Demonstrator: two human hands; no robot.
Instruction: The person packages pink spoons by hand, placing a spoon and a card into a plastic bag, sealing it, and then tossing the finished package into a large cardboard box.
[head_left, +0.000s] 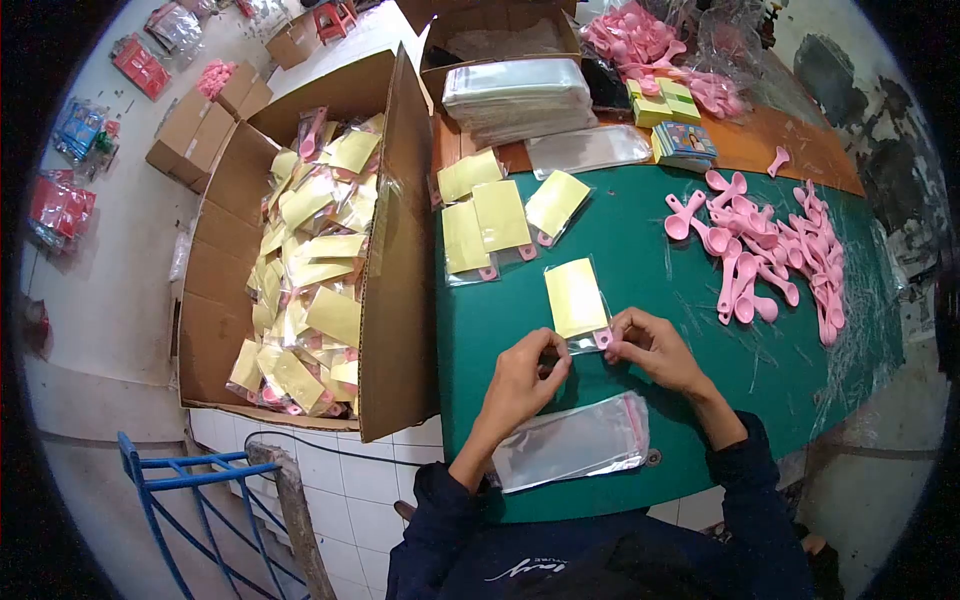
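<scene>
A clear plastic bag (582,346) with a yellow card (575,298) inside lies on the green tabletop. The pink handle end of a spoon (602,339) shows at its lower right corner. My left hand (522,378) pinches the bag's near edge at the left. At the right corner, beside the spoon handle, the thumb and fingers of my right hand (655,350) are closed on the same edge. A stack of flat clear bags (575,440) lies just below my hands. Several filled bags with yellow cards (500,215) rest farther up the table.
An open cardboard box (375,330) on the left holds many packed bags. Loose pink spoons (750,245) are heaped on the right. Behind are a thick stack of clear bags (515,95) and small card stacks (683,143). A blue metal frame (200,470) stands lower left.
</scene>
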